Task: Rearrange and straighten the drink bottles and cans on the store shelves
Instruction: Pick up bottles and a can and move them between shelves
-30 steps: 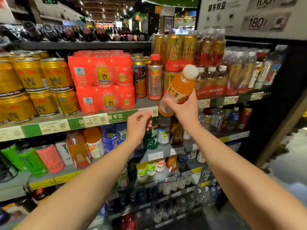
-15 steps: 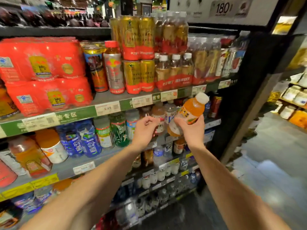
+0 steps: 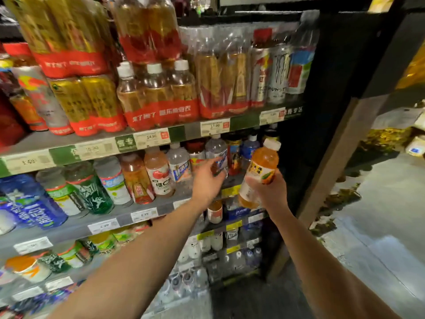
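My right hand (image 3: 270, 192) grips an orange juice bottle (image 3: 263, 165) with a white cap, tilted, in front of the right end of the second shelf (image 3: 161, 209). My left hand (image 3: 205, 180) reaches onto that shelf, and its fingers curl around the lower part of a clear bottle (image 3: 216, 149) with a blue label. That bottle stands among other single bottles: a pink-label drink (image 3: 158, 173), a brown tea bottle (image 3: 135, 178) and a dark can (image 3: 233, 155) just to its right.
The top shelf (image 3: 115, 140) carries shrink-wrapped packs of tea bottles and gold cans, plus tall cans at the right. Lower shelves hold small bottles. A black shelf upright (image 3: 331, 111) closes the right end, with open aisle floor (image 3: 379, 226) beyond it.
My view has swung right and closer to the shelf's end. Both hands moved right along the second shelf, the right still carrying the orange bottle, and the left closed on the clear bottle.
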`<state>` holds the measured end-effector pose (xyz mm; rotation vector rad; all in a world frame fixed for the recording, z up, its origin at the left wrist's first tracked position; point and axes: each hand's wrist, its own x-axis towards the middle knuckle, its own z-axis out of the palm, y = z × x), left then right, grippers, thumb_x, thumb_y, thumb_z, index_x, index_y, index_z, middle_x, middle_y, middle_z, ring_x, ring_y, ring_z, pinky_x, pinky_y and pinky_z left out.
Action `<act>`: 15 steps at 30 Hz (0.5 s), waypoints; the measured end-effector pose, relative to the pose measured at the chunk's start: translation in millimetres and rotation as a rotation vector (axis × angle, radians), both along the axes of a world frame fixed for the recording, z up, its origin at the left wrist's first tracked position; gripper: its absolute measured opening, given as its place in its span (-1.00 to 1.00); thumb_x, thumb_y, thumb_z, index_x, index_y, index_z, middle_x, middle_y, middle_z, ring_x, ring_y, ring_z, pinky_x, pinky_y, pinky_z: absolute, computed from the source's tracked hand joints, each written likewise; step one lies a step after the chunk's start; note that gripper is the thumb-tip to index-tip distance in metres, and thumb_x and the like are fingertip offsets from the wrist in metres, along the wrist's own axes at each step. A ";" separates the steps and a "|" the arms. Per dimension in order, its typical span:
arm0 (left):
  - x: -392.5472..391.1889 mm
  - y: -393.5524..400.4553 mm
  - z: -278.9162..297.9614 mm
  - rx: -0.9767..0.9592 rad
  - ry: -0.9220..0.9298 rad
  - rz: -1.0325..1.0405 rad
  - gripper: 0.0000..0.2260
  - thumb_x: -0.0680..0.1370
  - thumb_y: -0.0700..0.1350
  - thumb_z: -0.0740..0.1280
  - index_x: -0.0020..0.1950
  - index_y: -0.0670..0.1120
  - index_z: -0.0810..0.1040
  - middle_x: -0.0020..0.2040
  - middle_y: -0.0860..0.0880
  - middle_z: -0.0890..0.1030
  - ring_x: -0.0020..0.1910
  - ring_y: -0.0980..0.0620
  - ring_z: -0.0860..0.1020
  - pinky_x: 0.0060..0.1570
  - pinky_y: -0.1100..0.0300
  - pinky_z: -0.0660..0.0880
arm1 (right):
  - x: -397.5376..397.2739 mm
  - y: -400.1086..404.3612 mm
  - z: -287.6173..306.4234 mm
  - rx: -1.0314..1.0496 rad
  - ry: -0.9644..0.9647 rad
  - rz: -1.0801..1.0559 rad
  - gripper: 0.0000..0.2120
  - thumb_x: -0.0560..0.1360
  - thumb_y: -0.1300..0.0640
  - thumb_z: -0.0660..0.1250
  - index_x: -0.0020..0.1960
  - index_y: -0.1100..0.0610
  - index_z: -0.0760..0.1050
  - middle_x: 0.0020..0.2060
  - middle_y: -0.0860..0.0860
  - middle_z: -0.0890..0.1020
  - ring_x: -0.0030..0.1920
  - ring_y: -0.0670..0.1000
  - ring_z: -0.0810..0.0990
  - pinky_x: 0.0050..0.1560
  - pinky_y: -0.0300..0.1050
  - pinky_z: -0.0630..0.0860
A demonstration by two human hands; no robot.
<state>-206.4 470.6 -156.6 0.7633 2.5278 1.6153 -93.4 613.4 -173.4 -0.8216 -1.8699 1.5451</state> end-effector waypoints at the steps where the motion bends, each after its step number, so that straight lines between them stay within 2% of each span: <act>1: -0.4 14.5 -3.1 -0.003 -0.003 0.014 -0.64 0.55 -0.15 0.41 0.35 -0.11 0.55 0.14 -0.08 0.64 0.12 -0.05 0.60 0.14 0.14 0.51 | 0.9 12.1 -1.8 0.007 -0.007 0.030 -0.47 0.25 0.01 0.61 0.16 0.02 0.52 -0.06 -0.12 0.68 -0.03 -0.06 0.67 0.09 0.04 0.61; 3: -2.1 39.2 -6.5 -0.011 -0.049 0.048 -0.56 0.55 -0.16 0.40 0.43 -0.07 0.47 0.17 -0.09 0.65 0.15 -0.08 0.61 0.20 0.07 0.53 | 2.3 32.5 -6.5 -0.002 -0.009 0.086 -0.48 0.31 0.14 0.62 0.20 0.09 0.50 -0.03 -0.09 0.68 -0.03 -0.09 0.66 0.06 0.00 0.59; 5: -4.0 57.2 -4.8 -0.055 -0.066 0.069 -0.45 0.55 -0.16 0.39 0.53 -0.01 0.34 0.15 -0.07 0.65 0.13 -0.06 0.61 0.17 0.05 0.55 | 3.9 47.2 -12.7 -0.022 -0.002 0.127 -0.44 0.29 0.12 0.63 0.22 0.12 0.50 0.00 -0.04 0.70 -0.01 -0.04 0.68 0.07 0.02 0.61; 8: -11.0 76.4 0.0 -0.185 0.014 0.070 -0.37 0.57 -0.15 0.38 0.58 0.01 0.20 0.04 -0.09 0.65 0.05 -0.12 0.62 0.01 0.05 0.54 | 4.7 65.2 -19.9 -0.065 -0.008 0.139 -0.38 0.26 0.08 0.63 0.24 0.10 0.48 0.03 -0.01 0.69 0.03 0.01 0.68 0.08 0.06 0.62; 12: -21.6 90.8 6.5 -0.398 0.137 0.125 -0.47 0.59 -0.09 0.35 0.52 -0.03 0.25 0.15 -0.21 0.63 0.12 -0.25 0.60 -0.07 0.03 0.48 | 2.5 80.0 -28.4 -0.121 -0.005 0.149 -0.28 0.13 -0.06 0.63 0.21 0.08 0.48 0.01 -0.01 0.69 0.00 0.02 0.69 0.05 0.10 0.64; 15: -21.1 95.0 6.7 -0.483 0.264 0.216 -0.53 0.60 -0.03 0.34 0.47 -0.03 0.29 0.07 -0.20 0.64 0.01 -0.25 0.63 -0.17 0.01 0.52 | -0.4 90.8 -38.9 -0.157 -0.005 0.178 -0.38 0.20 0.06 0.67 0.18 0.05 0.49 0.00 0.00 0.69 0.01 0.05 0.69 0.09 0.21 0.62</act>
